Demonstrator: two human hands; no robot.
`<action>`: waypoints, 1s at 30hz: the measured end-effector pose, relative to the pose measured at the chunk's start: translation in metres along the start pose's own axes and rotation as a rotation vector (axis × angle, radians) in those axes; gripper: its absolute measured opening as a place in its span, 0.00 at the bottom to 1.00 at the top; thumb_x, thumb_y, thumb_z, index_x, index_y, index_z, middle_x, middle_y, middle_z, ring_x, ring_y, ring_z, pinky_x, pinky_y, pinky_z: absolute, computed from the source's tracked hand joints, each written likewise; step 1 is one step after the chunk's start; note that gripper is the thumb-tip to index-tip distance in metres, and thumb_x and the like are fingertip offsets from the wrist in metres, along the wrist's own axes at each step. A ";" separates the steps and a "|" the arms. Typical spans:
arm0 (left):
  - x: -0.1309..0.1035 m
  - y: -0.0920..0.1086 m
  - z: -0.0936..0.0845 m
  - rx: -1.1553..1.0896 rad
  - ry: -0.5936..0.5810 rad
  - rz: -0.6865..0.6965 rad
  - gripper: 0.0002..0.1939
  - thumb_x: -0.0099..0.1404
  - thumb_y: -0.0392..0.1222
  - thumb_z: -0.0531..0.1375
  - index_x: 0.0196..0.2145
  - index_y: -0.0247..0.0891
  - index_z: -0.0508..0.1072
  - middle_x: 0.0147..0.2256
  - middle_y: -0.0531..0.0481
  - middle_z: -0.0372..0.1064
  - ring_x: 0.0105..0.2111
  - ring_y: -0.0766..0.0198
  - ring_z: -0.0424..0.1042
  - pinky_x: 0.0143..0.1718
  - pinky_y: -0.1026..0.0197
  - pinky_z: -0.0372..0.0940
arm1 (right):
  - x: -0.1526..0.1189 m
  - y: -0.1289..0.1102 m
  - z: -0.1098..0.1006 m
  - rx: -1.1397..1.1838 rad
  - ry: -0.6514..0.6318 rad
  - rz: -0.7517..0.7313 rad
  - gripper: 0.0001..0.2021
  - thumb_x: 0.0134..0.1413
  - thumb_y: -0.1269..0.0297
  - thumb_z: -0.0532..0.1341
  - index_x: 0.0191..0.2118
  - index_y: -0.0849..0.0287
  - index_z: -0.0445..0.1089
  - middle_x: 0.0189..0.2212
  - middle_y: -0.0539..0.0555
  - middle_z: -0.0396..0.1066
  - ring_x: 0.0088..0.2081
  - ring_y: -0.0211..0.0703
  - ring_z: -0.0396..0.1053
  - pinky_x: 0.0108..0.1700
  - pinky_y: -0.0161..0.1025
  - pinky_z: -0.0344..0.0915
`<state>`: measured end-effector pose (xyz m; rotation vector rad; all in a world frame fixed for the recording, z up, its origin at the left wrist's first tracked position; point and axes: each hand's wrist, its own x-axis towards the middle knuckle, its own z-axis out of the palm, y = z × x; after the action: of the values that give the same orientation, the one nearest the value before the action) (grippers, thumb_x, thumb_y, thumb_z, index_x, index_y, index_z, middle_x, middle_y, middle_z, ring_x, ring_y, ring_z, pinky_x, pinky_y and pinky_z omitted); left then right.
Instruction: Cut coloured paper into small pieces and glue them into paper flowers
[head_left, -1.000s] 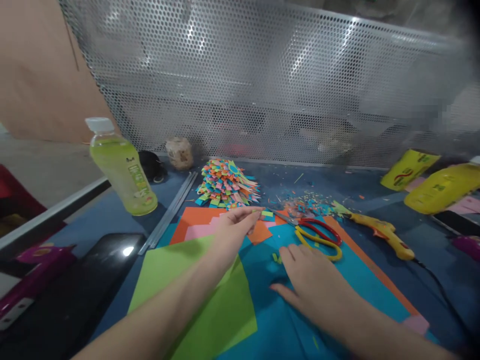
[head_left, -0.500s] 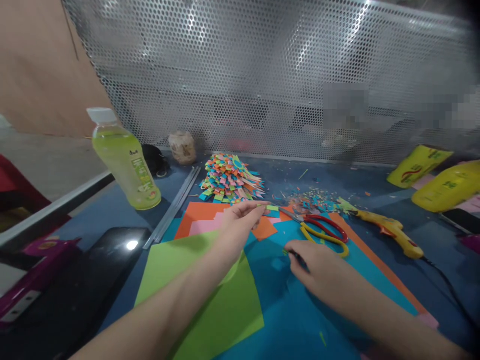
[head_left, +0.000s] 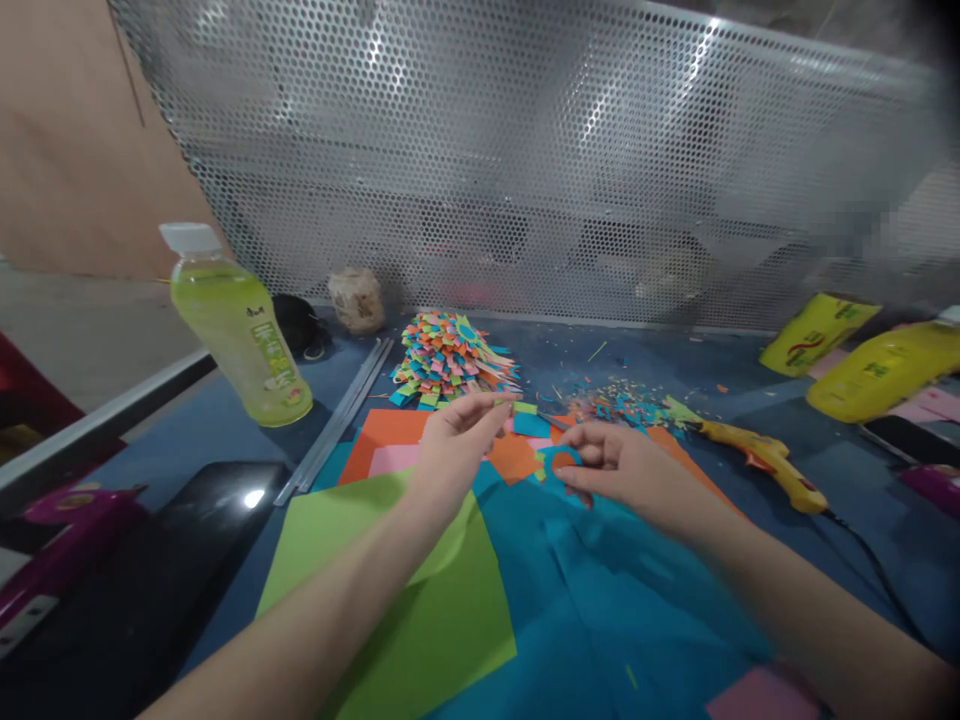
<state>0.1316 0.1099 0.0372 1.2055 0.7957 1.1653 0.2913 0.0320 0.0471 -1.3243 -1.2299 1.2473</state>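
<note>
My left hand (head_left: 461, 435) is closed in a pinch over the stacked paper. At its fingertips is a small blue and green paper piece (head_left: 531, 424). To the right, my right hand (head_left: 611, 462) has its fingers bent round a small curled blue paper strip (head_left: 571, 456) with a green end. Scissors (head_left: 553, 422) lie just behind the right hand; only part of a blade shows and their handles are hidden. Beneath my hands are a green sheet (head_left: 405, 610), a large blue sheet (head_left: 555, 640) and orange paper (head_left: 386, 428).
Beyond the sheets stand a layered, multicoloured paper piece (head_left: 446, 355) and scattered paper scraps (head_left: 626, 400). A yellow glue gun (head_left: 765, 455) trails its cord at right, near yellow bottles (head_left: 881, 370). At left are a drink bottle (head_left: 240, 335), clear sticks (head_left: 334, 420) and a black tablet-like slab (head_left: 202, 530).
My right hand has moved up and left, closer to the left hand, and now covers the scissors' handles. A curled blue strip shows at its fingers. The left hand keeps its pinch.
</note>
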 end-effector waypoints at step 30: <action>0.000 -0.004 0.001 0.220 -0.028 -0.049 0.07 0.51 0.40 0.63 0.30 0.36 0.76 0.20 0.53 0.70 0.21 0.70 0.66 0.21 0.68 0.57 | 0.001 0.011 -0.012 0.460 0.081 0.056 0.15 0.37 0.64 0.69 0.29 0.57 0.62 0.26 0.48 0.71 0.28 0.38 0.69 0.25 0.33 0.63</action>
<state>0.1333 0.1104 0.0332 1.3720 0.9459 1.0380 0.3038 0.0321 0.0373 -1.0614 -0.7894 1.3991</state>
